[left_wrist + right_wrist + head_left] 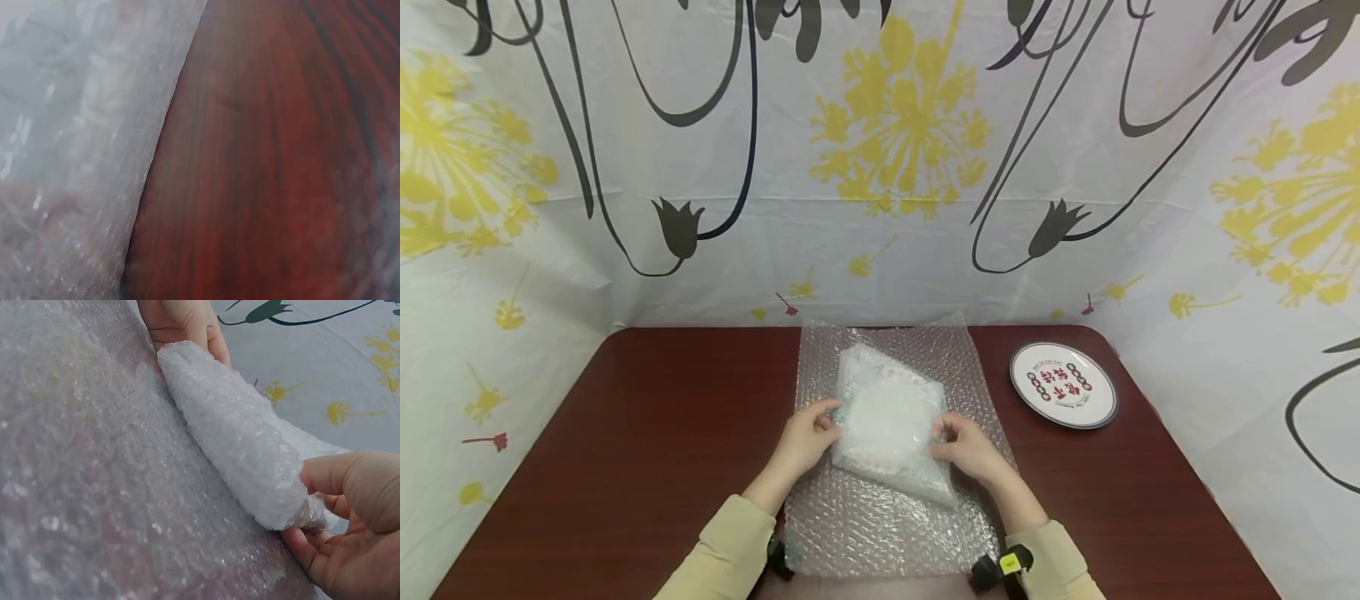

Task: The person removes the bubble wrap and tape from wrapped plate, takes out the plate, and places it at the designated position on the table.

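A flat bundle of bubble wrap (891, 417) lies on a larger sheet of bubble wrap (887, 533); something white shows through its layers, its kind unclear. My left hand (802, 437) holds the bundle's left edge between thumb and fingers. On the opposite side my right hand (973, 450) pinches the right edge. The right wrist view shows the rolled, thick side of the bundle, with the right hand (356, 519) at the near end and the left hand (187, 325) at the far end. Only the sheet's edge (131, 125) and wood appear in the left wrist view.
A white plate (1063, 385) with a dark rim and red lettering sits at the right on the dark red wooden table (685, 417). A flower-printed white cloth (887, 250) hangs behind the table and along both sides. Black straps are on both wrists.
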A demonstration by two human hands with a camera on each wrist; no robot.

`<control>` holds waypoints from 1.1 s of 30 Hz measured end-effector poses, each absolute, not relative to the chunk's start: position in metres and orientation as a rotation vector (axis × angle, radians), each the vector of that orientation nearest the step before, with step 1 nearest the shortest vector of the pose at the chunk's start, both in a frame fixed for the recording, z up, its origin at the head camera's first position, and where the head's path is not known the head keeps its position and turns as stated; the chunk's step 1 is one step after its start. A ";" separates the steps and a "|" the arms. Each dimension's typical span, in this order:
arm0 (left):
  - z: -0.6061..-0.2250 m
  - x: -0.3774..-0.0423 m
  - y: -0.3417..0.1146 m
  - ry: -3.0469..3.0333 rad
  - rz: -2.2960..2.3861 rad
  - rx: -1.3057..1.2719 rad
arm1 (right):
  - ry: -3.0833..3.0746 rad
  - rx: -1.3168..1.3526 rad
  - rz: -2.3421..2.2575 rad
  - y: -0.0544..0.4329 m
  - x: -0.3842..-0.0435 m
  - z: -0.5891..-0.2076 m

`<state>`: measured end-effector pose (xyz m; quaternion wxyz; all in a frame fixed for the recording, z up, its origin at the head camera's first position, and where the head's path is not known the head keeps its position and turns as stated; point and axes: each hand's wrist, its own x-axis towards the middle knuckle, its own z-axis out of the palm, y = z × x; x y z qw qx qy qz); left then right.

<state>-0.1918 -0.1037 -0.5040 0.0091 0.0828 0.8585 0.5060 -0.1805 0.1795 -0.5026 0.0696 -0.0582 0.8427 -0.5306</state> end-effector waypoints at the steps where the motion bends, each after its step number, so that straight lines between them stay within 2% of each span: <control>1: -0.504 -0.192 -0.104 2.683 1.581 0.262 | 2.531 -0.169 -1.603 0.180 -0.180 -0.502; 10: -0.505 -0.193 -0.105 2.676 1.591 0.224 | 2.473 -0.133 -1.658 0.184 -0.178 -0.503; 18: -0.504 -0.193 -0.105 2.669 1.603 0.226 | 2.406 -0.280 -1.706 0.184 -0.166 -0.480; 33: -0.503 -0.191 -0.104 2.745 1.518 0.322 | 2.340 -0.158 -1.778 0.180 -0.165 -0.477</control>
